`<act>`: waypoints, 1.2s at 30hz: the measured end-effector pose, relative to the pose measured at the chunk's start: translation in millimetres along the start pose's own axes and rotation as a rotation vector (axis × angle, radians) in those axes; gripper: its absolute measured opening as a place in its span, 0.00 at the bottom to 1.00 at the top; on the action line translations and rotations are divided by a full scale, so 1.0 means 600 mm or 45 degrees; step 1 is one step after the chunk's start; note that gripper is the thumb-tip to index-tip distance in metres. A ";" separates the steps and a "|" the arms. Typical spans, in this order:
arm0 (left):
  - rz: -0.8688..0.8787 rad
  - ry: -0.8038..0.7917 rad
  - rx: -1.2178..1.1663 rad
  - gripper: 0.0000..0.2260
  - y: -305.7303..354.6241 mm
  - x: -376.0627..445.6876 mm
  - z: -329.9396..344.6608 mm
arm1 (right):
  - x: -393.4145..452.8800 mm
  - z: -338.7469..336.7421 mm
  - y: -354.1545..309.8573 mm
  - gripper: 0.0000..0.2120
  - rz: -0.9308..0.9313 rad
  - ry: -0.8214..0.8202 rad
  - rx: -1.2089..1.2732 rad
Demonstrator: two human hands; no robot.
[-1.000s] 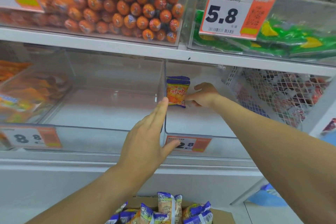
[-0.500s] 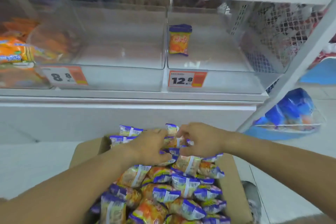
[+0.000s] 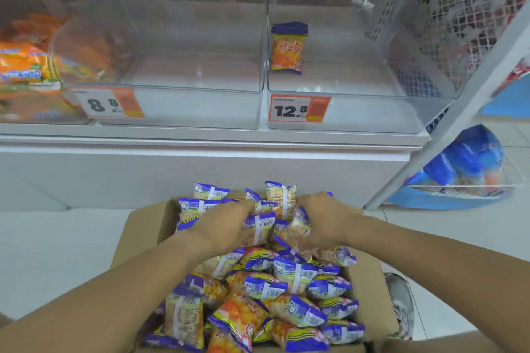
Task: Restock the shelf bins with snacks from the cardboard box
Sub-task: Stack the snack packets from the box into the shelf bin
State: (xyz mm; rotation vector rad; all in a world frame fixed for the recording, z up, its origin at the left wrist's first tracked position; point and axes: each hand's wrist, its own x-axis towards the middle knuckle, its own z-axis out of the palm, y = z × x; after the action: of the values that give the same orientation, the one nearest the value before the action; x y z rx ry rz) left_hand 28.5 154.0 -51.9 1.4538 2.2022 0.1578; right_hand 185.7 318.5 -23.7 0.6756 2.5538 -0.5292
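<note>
I see a white shelf (image 3: 200, 135) carrying clear bins side by side: the right bin (image 3: 372, 112) holds one orange snack packet (image 3: 286, 49) upright against its left wall. On the tiled floor (image 3: 57, 243) sits an open cardboard box (image 3: 143, 226).

Fingertips of the left hand (image 3: 226, 226) and right hand (image 3: 324, 223) are buried among snack packets (image 3: 269, 289).
</note>
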 end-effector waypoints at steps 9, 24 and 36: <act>-0.130 0.265 -1.288 0.12 0.033 -0.042 -0.056 | -0.035 -0.061 0.011 0.27 0.159 0.441 0.915; -0.525 0.474 -1.565 0.30 0.063 -0.026 -0.096 | -0.064 -0.067 -0.051 0.12 -0.221 0.390 1.433; -0.181 -0.003 -1.947 0.16 0.067 -0.035 -0.133 | -0.051 -0.086 -0.042 0.35 0.027 0.272 1.738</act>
State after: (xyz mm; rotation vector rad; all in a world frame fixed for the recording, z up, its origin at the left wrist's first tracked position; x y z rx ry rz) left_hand 31.8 165.9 39.4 0.3816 1.3604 1.3812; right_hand 179.9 310.7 40.8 1.1726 2.0136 -2.3172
